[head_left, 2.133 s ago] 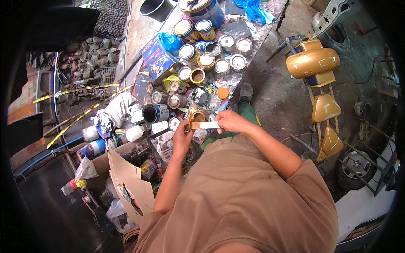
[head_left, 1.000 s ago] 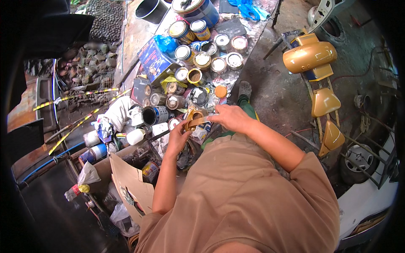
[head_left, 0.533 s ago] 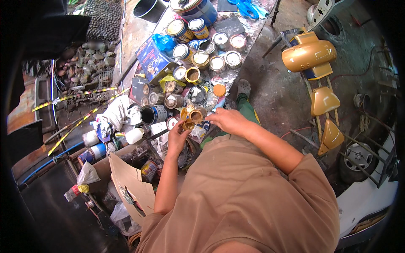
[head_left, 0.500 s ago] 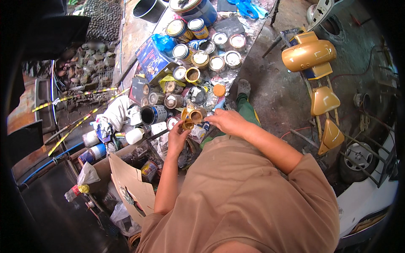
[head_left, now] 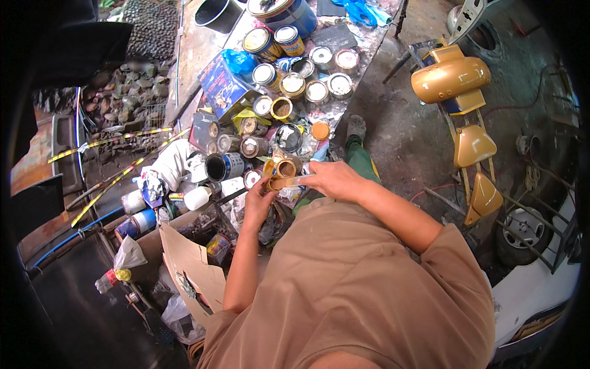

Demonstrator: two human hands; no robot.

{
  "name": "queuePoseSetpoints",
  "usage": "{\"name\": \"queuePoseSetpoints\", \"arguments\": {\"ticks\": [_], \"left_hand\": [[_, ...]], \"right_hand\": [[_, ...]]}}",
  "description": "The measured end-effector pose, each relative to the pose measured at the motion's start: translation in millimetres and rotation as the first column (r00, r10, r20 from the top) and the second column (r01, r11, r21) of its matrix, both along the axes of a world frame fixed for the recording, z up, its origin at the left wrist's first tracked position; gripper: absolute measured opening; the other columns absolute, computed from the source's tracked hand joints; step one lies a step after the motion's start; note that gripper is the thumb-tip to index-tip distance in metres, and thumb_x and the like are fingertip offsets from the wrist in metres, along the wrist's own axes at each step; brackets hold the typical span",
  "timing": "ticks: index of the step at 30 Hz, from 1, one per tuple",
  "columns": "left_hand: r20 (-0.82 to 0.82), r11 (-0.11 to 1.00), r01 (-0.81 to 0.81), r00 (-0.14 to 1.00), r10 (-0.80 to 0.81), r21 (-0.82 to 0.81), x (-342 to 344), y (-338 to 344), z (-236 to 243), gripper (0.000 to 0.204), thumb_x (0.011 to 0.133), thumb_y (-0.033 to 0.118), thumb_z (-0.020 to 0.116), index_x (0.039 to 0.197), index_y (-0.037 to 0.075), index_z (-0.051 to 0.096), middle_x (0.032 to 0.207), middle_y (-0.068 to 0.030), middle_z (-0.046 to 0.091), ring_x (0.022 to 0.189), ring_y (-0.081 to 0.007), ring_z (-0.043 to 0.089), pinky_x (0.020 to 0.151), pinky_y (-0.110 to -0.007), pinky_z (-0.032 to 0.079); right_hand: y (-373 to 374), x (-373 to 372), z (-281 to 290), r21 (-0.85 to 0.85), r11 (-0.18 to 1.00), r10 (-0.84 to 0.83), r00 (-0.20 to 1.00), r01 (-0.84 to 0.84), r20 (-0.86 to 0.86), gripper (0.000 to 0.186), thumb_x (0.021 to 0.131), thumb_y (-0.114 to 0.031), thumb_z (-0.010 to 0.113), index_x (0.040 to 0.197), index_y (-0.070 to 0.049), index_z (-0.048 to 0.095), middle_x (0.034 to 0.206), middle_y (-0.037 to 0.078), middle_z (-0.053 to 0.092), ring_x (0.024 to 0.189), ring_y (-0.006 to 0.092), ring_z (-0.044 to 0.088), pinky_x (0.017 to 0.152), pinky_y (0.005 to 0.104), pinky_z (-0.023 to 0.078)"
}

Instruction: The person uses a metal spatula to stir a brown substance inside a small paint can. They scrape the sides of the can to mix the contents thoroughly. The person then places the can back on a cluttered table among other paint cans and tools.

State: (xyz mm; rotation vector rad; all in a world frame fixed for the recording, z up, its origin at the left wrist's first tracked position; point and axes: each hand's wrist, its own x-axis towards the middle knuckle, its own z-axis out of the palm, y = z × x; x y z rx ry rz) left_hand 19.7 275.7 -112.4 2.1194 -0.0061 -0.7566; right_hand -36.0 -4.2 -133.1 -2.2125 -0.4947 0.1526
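Note:
My left hand (head_left: 259,200) is closed on a small gold-smeared cup (head_left: 268,183), whose lower part my fingers hide. From my right hand (head_left: 335,181), pinched shut, a flat pale stirring stick (head_left: 301,180) reaches leftward over the cup's mouth. Gold-brown paint coats its far end. Just beyond the cup stands an open can (head_left: 287,168) with brownish-gold paint inside. Another open can with a gold rim (head_left: 281,109) sits farther back. An orange round lid (head_left: 320,130) lies beyond my right hand.
Several paint cans (head_left: 316,92) crowd the paint-stained table, beside a dark blue box (head_left: 224,86). An open black-lined can (head_left: 216,167) lies at the left. Gold-painted parts, a tank (head_left: 452,81) and side panels (head_left: 474,147), rest on a rack at the right. Cardboard (head_left: 193,270) leans below left.
The stirring stick has been drawn rightward and up, so more of it shows across the cup's mouth. My left hand and the cup have barely moved.

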Motion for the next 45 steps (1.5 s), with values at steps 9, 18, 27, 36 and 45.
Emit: {"name": "queuePoseSetpoints", "arguments": {"ticks": [9, 18, 27, 36, 45], "left_hand": [[0.223, 0.999, 0.038, 0.974, -0.046, 0.039, -5.6, -5.6, -5.4, 0.048, 0.084, -0.008, 0.074, 0.129, 0.000, 0.061, 0.123, -0.0113, 0.068, 0.109, -0.0190, 0.068, 0.095, -0.030, 0.053], [0.152, 0.999, -0.047, 0.987, 0.051, -0.026, -8.0, -6.2, -9.6, 0.047, 0.085, -0.009, 0.074, 0.129, -0.001, 0.061, 0.122, -0.0104, 0.070, 0.111, -0.0182, 0.067, 0.096, -0.030, 0.052], [0.071, 0.986, -0.168, 0.983, 0.168, -0.018, -4.8, -5.9, -10.0, 0.051, 0.085, -0.006, 0.074, 0.133, -0.006, 0.058, 0.120, -0.0125, 0.070, 0.110, -0.0172, 0.067, 0.096, -0.029, 0.052], [0.069, 0.993, -0.115, 0.991, 0.115, -0.005, -6.5, -18.3, -3.2, 0.054, 0.084, -0.008, 0.073, 0.135, -0.006, 0.056, 0.119, -0.0129, 0.070, 0.107, -0.0176, 0.067, 0.094, -0.029, 0.053], [-0.007, 0.985, -0.170, 0.985, 0.170, -0.039, -8.4, -9.1, -10.7, 0.054, 0.084, -0.006, 0.071, 0.136, -0.005, 0.056, 0.118, -0.0122, 0.070, 0.105, -0.0174, 0.067, 0.090, -0.030, 0.053]], "right_hand": [[0.3, -13.9, -18.0, 0.161, 0.978, -0.112, 0.984, 0.134, -0.139, 0.024, 0.098, -0.023, 0.062, 0.120, -0.021, 0.072, 0.093, 0.011, 0.067, 0.088, 0.0339, 0.069, 0.072, 0.0469, 0.056], [2.2, -18.5, -1.4, -0.042, 0.999, -0.039, 0.988, 0.034, -0.150, 0.023, 0.096, -0.018, 0.060, 0.116, -0.019, 0.071, 0.093, 0.016, 0.063, 0.084, 0.0366, 0.069, 0.068, 0.0467, 0.057], [5.5, -22.8, -23.8, -0.060, 0.992, -0.118, 0.992, 0.115, -0.049, 0.032, 0.095, -0.012, 0.057, 0.124, -0.021, 0.067, 0.096, 0.015, 0.059, 0.085, 0.0366, 0.068, 0.068, 0.0472, 0.055], [3.6, -33.1, -40.2, 0.240, 0.956, -0.106, 0.960, 0.170, -0.258, 0.028, 0.096, -0.017, 0.057, 0.123, -0.019, 0.067, 0.101, 0.015, 0.065, 0.096, 0.0391, 0.066, 0.080, 0.0491, 0.054], [-1.3, -22.3, -36.2, -0.087, 0.991, -0.102, 0.995, 0.100, -0.019, 0.026, 0.096, -0.015, 0.061, 0.120, -0.022, 0.068, 0.092, 0.012, 0.060, 0.085, 0.0338, 0.067, 0.069, 0.0458, 0.055]]}}
